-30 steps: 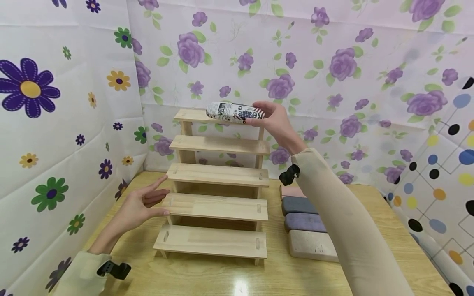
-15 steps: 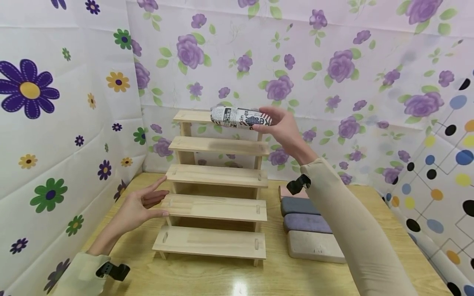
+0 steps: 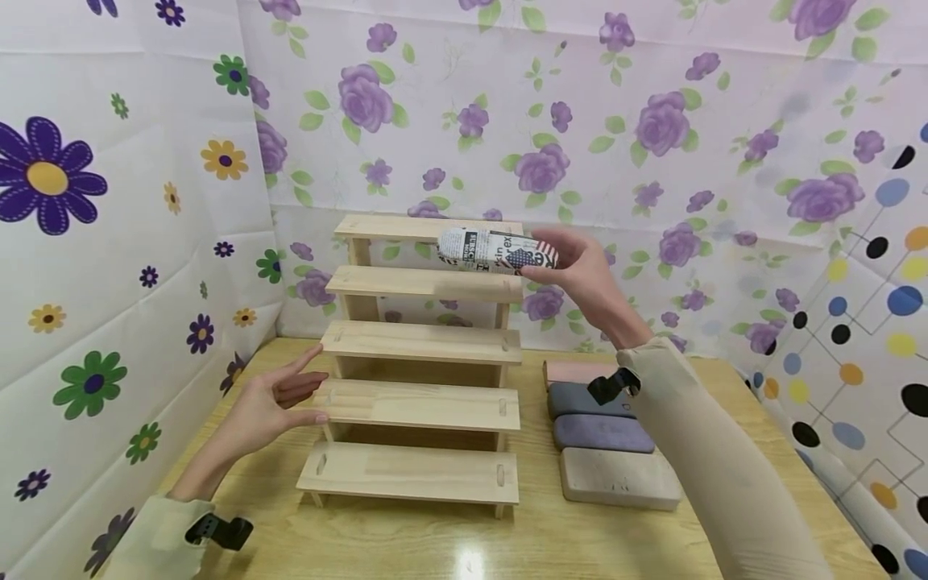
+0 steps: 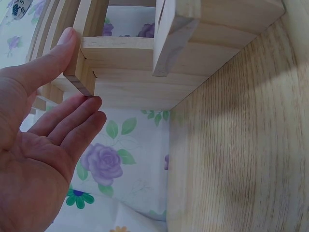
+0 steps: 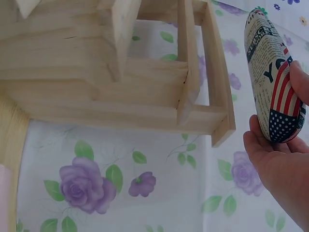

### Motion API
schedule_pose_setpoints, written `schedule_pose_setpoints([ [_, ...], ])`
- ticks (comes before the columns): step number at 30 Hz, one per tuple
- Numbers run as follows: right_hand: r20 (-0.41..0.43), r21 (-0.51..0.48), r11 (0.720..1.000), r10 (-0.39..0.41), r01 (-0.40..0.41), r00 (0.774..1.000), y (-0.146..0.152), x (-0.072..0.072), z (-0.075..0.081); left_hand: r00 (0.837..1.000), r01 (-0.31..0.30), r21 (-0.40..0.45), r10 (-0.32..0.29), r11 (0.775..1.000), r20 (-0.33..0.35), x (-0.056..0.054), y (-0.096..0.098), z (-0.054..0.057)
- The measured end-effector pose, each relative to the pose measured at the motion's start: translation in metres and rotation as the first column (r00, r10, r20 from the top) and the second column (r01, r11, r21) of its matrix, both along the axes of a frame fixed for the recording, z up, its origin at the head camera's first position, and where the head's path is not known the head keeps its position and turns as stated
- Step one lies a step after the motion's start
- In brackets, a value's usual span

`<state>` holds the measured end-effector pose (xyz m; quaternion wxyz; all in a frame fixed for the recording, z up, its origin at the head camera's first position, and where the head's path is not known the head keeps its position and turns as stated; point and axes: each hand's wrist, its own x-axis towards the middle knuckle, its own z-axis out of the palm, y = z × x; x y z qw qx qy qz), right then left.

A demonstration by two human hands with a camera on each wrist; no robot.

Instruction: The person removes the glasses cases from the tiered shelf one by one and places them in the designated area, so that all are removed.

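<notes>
My right hand (image 3: 583, 278) holds a glasses case (image 3: 471, 251) with newspaper print and a stars-and-stripes patch, thumb on one side and fingers on the other around its right end. The glasses case (image 5: 275, 79) lies sideways in front of the top tiers of a stepped wooden rack (image 3: 420, 342), overlapping their right half in the head view. At the rack's left side, my left hand (image 3: 264, 407) has its fingers spread and nearly straight, fingertips and thumb at the ends of the middle and lower tiers. In the left wrist view its thumb (image 4: 65, 46) lies against a plank's end.
Several more oblong cases lie in a row on the wooden table right of the rack: pink (image 3: 576, 371), dark grey (image 3: 587, 399), purple (image 3: 602, 432) and beige (image 3: 619, 479). Flowered and dotted cloth walls (image 3: 616, 97) enclose the table at the back and both sides.
My right hand has moved right and down with the glasses case, away from the top tier and nearer to me. The left hand stays at the rack's left side.
</notes>
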<state>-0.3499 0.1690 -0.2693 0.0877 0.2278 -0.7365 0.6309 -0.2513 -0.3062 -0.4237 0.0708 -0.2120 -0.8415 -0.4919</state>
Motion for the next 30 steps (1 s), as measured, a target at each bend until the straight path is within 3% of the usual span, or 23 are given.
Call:
schedule_pose_setpoints([
  [9,0.021,0.019,1.000,-0.001,0.000,1.000,0.027,0.016,-0.021,1.000,-0.002,-0.002,0.002,1.000,0.010,0.002,0.001,0.001],
  [16,0.053,-0.022,0.999,0.030,-0.029,0.998,0.048,0.029,-0.038,1.000,0.005,-0.003,-0.005,1.000,0.008,0.003,0.002,0.003],
  [23,0.035,0.036,0.999,0.003,-0.004,0.999,0.067,0.043,-0.054,1.000,0.000,-0.005,0.000,1.000,0.016,0.002,0.002,0.002],
  [30,0.042,0.033,0.999,-0.012,0.010,0.999,0.091,0.056,-0.075,1.000,0.000,0.000,0.000,1.000,0.012,0.002,0.002,0.003],
])
